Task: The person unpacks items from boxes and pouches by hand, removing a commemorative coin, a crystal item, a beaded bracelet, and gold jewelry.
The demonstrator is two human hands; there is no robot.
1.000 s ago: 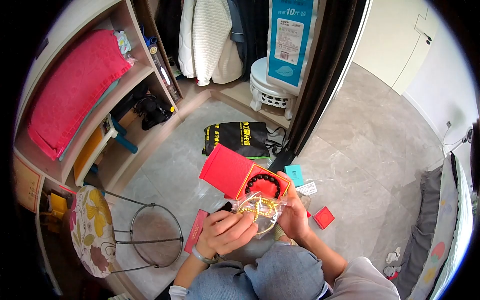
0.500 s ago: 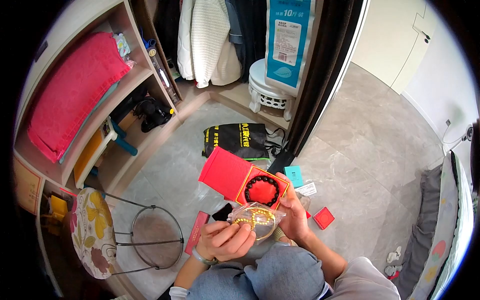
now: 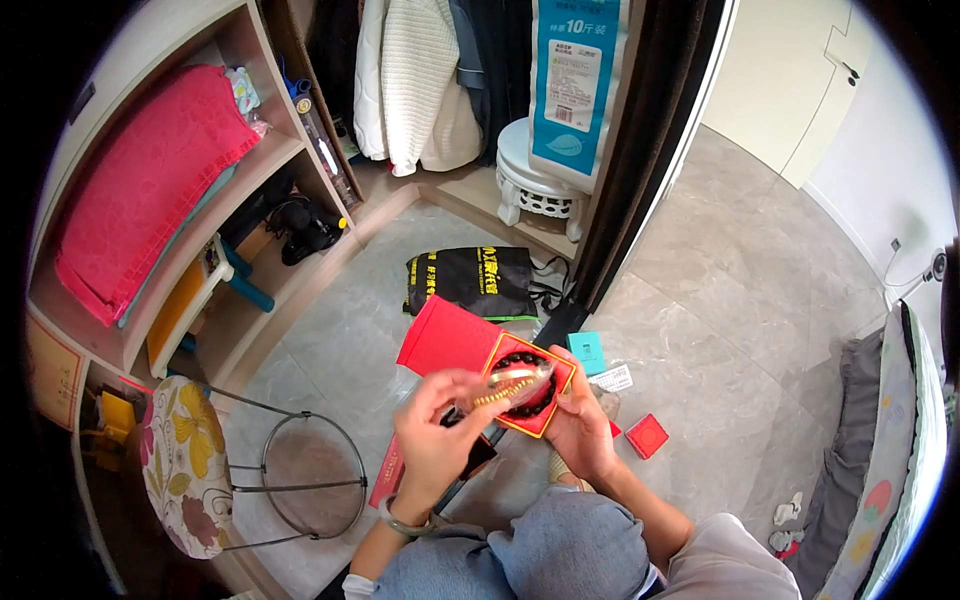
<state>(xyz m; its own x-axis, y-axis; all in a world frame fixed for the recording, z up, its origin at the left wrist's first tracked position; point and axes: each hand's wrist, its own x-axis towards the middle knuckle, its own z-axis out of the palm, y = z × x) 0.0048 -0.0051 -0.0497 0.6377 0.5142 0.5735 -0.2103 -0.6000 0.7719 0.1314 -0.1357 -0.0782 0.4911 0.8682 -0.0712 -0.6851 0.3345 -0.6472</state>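
My right hand (image 3: 583, 432) grips the side of an opened red jewellery box (image 3: 452, 342), its lid folded out to the left. A black bead bracelet (image 3: 520, 358) lies inside the box, partly covered. My left hand (image 3: 440, 428) pinches a clear plastic bag with gold-coloured bead jewellery (image 3: 505, 391) in it. The bag is over the box's open side, in front of the black beads; whether it touches them I cannot tell. A light-coloured bangle (image 3: 405, 520) sits on my left wrist.
On the floor lie a black drawstring bag (image 3: 470, 283), a teal box (image 3: 586, 352), a small red box (image 3: 647, 436) and a long red box (image 3: 388, 474). A stool with a flowered seat (image 3: 185, 465) stands at left, beside open shelves (image 3: 270, 160).
My left hand has lifted the bagged gold jewellery from below the red box up over its open side. My right hand and the box have hardly moved.
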